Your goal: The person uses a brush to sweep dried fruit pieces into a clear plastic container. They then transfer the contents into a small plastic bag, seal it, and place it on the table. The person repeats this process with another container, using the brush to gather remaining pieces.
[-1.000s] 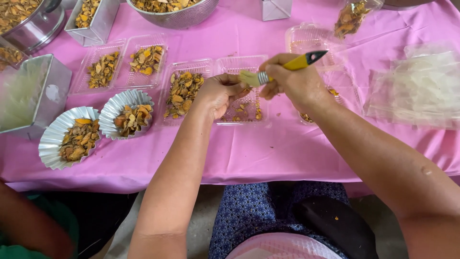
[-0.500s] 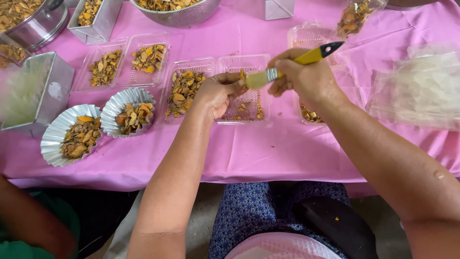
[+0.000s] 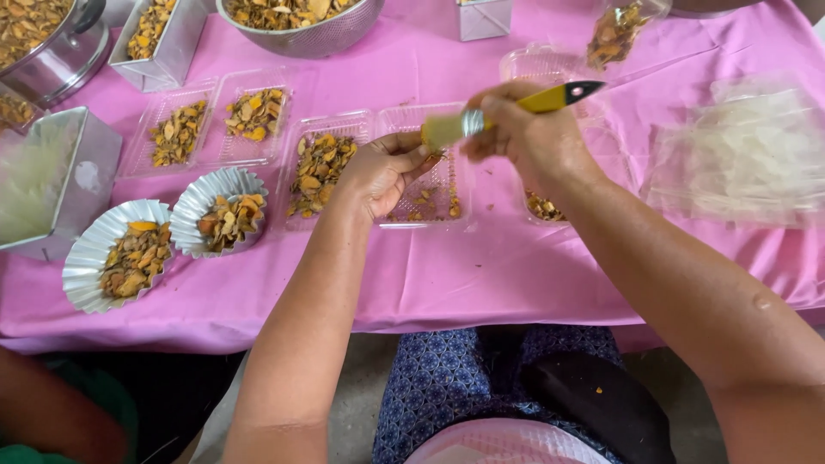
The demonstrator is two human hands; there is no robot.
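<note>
The right hand grips a yellow-handled brush over the half-filled clear tray, the cupped left hand feeding it snack pieces, so the filling step likely calls next for careful brushing.

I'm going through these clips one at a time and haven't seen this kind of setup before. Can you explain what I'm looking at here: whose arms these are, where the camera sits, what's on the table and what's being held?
The camera sits on a person's head and looks down, so both bare arms are the wearer's own. The right hand grips a brush with a yellow handle. The left hand is cupped right under its bristle end, above a clear plastic tray. A pink tablecloth covers the table. On it stand more clear trays of orange-brown dried pieces, two fluted foil cups with the same filling, metal tins, a metal bowl and clear bags.
</note>
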